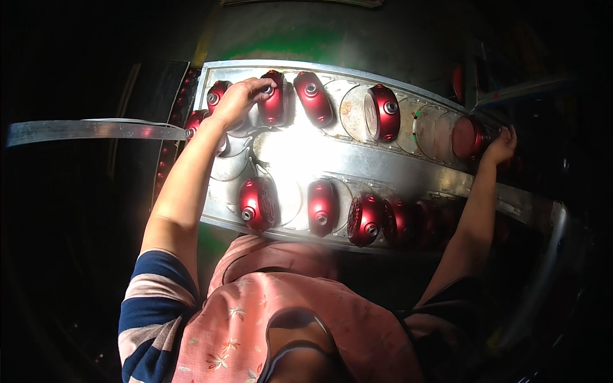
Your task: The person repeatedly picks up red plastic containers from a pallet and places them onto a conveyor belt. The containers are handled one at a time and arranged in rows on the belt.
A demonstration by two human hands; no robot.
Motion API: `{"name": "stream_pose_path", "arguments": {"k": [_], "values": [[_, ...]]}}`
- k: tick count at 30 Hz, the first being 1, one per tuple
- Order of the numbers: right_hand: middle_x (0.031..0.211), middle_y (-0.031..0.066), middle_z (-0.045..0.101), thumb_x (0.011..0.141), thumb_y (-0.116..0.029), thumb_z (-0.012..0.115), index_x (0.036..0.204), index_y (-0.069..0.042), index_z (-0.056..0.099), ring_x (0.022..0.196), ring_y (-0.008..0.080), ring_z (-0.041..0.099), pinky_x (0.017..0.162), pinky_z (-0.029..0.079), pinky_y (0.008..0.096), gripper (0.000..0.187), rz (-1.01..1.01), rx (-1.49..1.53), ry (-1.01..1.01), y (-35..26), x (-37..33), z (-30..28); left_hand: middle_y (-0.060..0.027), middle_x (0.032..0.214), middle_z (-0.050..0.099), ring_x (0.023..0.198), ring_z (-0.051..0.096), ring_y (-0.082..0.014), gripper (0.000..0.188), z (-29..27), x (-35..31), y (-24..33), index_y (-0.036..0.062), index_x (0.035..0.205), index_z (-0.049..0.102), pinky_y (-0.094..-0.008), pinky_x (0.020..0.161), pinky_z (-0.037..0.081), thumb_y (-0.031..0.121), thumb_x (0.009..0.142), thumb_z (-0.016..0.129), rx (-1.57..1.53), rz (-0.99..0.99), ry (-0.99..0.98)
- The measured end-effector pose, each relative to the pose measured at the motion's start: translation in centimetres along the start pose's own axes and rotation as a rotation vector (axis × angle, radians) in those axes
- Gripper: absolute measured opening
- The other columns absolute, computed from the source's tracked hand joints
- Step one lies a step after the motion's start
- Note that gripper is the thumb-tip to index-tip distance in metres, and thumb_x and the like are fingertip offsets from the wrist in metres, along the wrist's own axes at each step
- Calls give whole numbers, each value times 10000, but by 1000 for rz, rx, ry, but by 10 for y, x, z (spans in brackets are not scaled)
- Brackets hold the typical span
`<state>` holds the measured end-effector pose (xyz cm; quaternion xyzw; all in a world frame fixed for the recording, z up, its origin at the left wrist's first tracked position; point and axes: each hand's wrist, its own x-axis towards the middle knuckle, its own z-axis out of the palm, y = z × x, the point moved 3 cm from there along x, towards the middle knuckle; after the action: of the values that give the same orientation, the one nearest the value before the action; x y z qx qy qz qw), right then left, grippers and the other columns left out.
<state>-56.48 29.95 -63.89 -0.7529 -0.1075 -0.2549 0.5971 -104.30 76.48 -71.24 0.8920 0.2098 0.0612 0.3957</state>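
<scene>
At the far left of a metal conveyor (396, 158), my left hand (237, 103) reaches over with its fingers closed on the top of a glossy red rounded housing (274, 108) that stands on edge. A metal ring fitting shows by the fingertips. Off to the right, my right hand (501, 148) is closed at the dark side of another red housing (466, 137), whose flat round face is turned toward the left. Part of that grip lies in shadow. Between the two hands stand a tilted red housing (313, 99) and an upright red housing (385, 113).
Along the near lane sit several more housings, among them a left one (257, 204), a middle one (321, 205) and a right one (365, 219). A pale metal strip (96, 130) juts in from the left. Glare whitens the conveyor's middle; its right end darkens.
</scene>
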Motion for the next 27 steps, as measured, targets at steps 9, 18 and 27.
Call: {"name": "stream_pose_path", "arguments": {"k": [9, 18, 27], "values": [[968, 59, 660, 962, -50, 575, 1233, 25, 592, 741, 78, 549, 674, 458, 215, 282, -63, 203, -281, -227, -208, -25, 23, 739, 512, 685, 471, -54, 544, -12, -146, 13, 151, 1401, 528, -230, 690, 442, 115, 884, 694, -367, -33, 141], [903, 32, 644, 938, -31, 614, 1174, 5, 622, 676, 49, 528, 599, 415, 178, 240, 67, 330, -708, -349, -473, -4, 58, 731, 547, 646, 459, -32, 355, -16, -449, -80, 65, 1243, 646, -203, 586, 392, 142, 898, 675, -746, -345, 93], [947, 21, 631, 943, -145, 626, 1258, -19, 585, 737, 70, 547, 629, 418, 202, 342, 349, 178, -1474, -386, -671, 106, 20, 774, 612, 636, 475, -34, 291, -83, -616, -234, 57, 1196, 667, -180, 537, 358, 186, 937, 635, -959, -697, 569]]}}
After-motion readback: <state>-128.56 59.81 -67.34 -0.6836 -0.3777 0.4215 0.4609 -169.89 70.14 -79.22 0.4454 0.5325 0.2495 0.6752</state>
